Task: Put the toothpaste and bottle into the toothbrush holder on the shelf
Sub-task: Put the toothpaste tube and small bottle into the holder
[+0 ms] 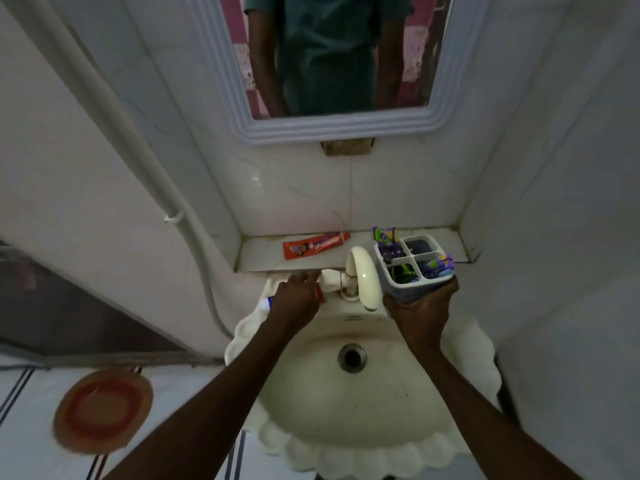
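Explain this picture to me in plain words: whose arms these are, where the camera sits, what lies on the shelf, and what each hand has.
There is no machine here. A person wears a camera on the head, looking down at their own arms over a cream sink; the mirror above reflects their body. The right hand holds a pale four-compartment toothbrush holder with brushes in it, lifted in front of the shelf. The left hand is closed over an item with a red end and a white and blue end, beside the tap; what it is cannot be told. A red toothpaste tube lies flat on the shelf.
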Motion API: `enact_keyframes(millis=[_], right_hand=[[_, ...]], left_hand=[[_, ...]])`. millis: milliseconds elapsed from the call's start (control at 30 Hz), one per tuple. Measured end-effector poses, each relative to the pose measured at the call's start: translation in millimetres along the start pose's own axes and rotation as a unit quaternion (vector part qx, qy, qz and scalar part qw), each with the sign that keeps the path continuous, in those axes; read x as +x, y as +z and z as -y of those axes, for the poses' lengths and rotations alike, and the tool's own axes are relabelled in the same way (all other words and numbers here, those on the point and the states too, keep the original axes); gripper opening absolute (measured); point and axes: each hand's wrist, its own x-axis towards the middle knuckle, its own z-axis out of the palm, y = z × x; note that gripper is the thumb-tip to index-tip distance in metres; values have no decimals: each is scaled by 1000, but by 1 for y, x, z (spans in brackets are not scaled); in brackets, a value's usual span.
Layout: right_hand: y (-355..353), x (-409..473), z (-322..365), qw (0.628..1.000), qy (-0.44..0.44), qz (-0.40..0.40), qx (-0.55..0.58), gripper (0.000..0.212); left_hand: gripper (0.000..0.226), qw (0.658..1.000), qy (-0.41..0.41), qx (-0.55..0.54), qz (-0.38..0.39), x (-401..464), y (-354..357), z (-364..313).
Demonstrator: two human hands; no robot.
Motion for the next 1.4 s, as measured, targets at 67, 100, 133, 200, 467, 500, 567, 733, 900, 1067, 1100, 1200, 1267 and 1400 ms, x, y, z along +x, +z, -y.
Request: enact_keyframes(millis=[67, 100, 133, 200, 467, 500, 567, 733, 900, 1067, 1100, 1200, 1267, 1400], right_hand=[[3, -6, -10, 1000, 5, -13, -3, 130], [4, -9, -13, 1000, 8, -17, 1, 130], [6, -12, -17, 1000, 6, -22, 12, 130], [8, -16, -23, 999, 3, -29, 35, 131], [11, -17, -20, 998, -4, -26, 65, 131], [10, -18, -20, 997, -4, -23, 67, 130], [11, -18, -21, 998, -9, -20, 59, 131], [8, -16, -19, 998, -13, -23, 59, 130], [9, -18, -18, 997, -24, -19, 70, 129], [11, -19, -23, 997, -25, -15, 67, 124], [11, -18, -23, 998, -20, -19, 63, 124], [11, -17, -21, 998, -14, -33, 56, 120], [11, -16, -19, 998, -10, -36, 55, 116], [12, -17, -22, 998, -2, -38, 39, 121]], left_hand=[[65, 999, -4, 47, -8, 1, 10, 11], [65, 998, -7, 66, -10, 1, 15, 16], [65, 997, -9, 80, -4, 0, 18, 20], [60, 995, -16, 101, 1, -2, 21, 27], [34, 997, -44, 65, -19, -2, 16, 40], [32, 997, -48, 48, -25, -3, 9, 41], [29, 997, -64, 11, -44, -7, -4, 44], [39, 986, -85, -68, -128, -6, -64, 32], [45, 976, 39, -159, -143, 8, -141, -34], [43, 982, 182, -45, 5, 29, -159, -108], [44, 981, 192, -11, 26, 34, -156, -119], [44, 972, 214, 85, 44, 42, -143, -145], [43, 963, 233, 127, 32, 43, -135, -158], [33, 955, 245, 165, 27, 38, -120, -167]])
